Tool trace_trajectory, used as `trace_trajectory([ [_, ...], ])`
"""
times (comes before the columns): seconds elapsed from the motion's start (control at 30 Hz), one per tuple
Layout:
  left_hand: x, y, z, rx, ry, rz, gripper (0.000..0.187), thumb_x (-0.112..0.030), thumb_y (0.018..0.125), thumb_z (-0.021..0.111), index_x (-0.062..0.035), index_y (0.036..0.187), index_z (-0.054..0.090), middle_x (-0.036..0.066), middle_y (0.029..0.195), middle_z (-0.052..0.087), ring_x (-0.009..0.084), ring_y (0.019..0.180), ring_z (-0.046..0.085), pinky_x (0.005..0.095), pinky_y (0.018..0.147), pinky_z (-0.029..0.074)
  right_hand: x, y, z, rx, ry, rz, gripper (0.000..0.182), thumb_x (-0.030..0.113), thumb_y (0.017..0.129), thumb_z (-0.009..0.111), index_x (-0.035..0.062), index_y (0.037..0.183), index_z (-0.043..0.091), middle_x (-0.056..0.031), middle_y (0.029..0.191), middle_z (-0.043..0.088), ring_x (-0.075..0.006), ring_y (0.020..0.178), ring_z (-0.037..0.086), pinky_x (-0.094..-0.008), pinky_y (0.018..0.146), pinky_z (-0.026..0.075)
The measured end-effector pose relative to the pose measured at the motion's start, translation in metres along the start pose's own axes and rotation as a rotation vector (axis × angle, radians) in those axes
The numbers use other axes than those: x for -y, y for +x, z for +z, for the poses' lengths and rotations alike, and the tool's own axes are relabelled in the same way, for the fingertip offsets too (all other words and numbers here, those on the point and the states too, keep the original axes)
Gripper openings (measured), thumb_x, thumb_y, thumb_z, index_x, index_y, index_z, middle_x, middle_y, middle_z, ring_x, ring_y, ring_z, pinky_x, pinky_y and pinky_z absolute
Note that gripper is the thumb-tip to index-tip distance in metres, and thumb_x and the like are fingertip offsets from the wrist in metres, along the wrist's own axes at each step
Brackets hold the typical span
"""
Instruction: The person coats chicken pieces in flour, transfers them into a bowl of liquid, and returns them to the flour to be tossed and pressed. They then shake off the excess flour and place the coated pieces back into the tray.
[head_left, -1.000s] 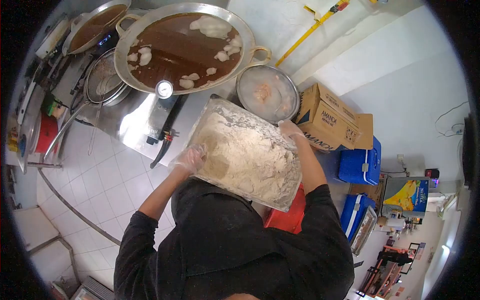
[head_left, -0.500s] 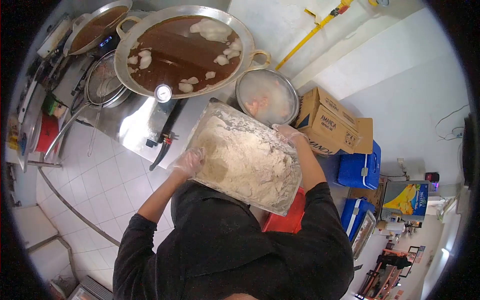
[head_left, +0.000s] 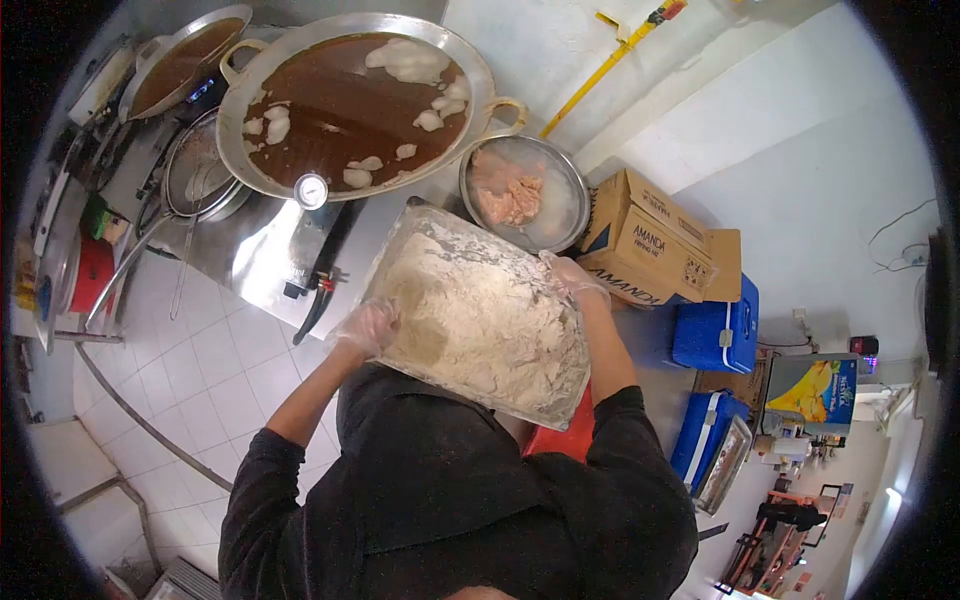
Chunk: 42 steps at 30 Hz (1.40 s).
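Head view: a person in a dark long-sleeved top holds a clear rectangular tub of flour (head_left: pixel 478 318) in front of the chest, tilted, its far edge over the steel surface (head_left: pixel 262 250). Left hand (head_left: pixel 366 326), in a thin clear glove, clasps the tub's left long side; grip closed on the tub wall. Right hand (head_left: pixel 568 274), gloved likewise, clasps the far right corner, grip closed there too. The flour fills the tub in a lumpy heap, with a darker patch near the left hand. Just beyond the tub's far edge sits a round metal bowl (head_left: pixel 570 190) with pale pink pieces in it. Left of the bowl, a wide two-handled pan of brown oil (head_left: pixel 340 95) with white pieces afloat; a dial thermometer (head_left: pixel 311 190) hangs at its near rim. A wire skimmer (head_left: pixel 197 170) lies left of the pan, and a second pan (head_left: pixel 180 62) behind that. Right of the bowl, an open cardboard box (head_left: pixel 650 245), touching a blue cooler (head_left: pixel 716 332). Red container (head_left: pixel 565 435) under the tub, mostly hidden.
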<state>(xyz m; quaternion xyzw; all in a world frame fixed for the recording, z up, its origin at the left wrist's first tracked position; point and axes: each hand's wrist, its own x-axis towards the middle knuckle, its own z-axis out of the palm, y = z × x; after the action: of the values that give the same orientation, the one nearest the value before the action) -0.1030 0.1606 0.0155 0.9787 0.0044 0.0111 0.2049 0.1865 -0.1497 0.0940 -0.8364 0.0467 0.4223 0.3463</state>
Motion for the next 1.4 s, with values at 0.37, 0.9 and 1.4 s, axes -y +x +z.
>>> trace_trajectory([
  [0.37,-0.006,0.0,-0.012,0.03,0.021,0.005,0.021,-0.019,0.09,0.047,-0.0005,0.091,0.056,0.022,0.082,0.065,0.0369,0.081,0.065,0.0466,0.076,0.053,-0.042,-0.008,0.014,-0.098,0.11,-0.106,0.036,0.027,0.097,0.043,0.0016,0.077,0.059,-0.005,0.065,0.054,-0.0159,0.052,0.048,-0.0347,0.043,0.034],
  [0.9,0.003,0.0,0.007,0.022,0.059,0.022,0.022,-0.02,0.091,0.046,-0.0018,0.093,0.058,0.022,0.079,0.064,0.0394,0.078,0.064,0.0503,0.072,0.052,-0.032,-0.071,0.041,-0.222,0.242,-0.072,0.027,0.024,0.095,0.045,0.0047,0.08,0.055,-0.0023,0.064,0.05,-0.012,0.047,0.044,-0.03,0.039,0.031],
  [1.4,0.001,-0.003,0.003,-0.121,-0.067,0.035,0.014,-0.017,0.088,0.05,-0.0046,0.087,0.057,0.021,0.077,0.064,0.0402,0.074,0.064,0.0503,0.071,0.052,-0.029,-0.068,0.039,-0.19,0.364,-0.1,0.027,0.027,0.097,0.046,0.0066,0.08,0.053,-0.0013,0.061,0.049,-0.0117,0.044,0.043,-0.0285,0.037,0.03],
])
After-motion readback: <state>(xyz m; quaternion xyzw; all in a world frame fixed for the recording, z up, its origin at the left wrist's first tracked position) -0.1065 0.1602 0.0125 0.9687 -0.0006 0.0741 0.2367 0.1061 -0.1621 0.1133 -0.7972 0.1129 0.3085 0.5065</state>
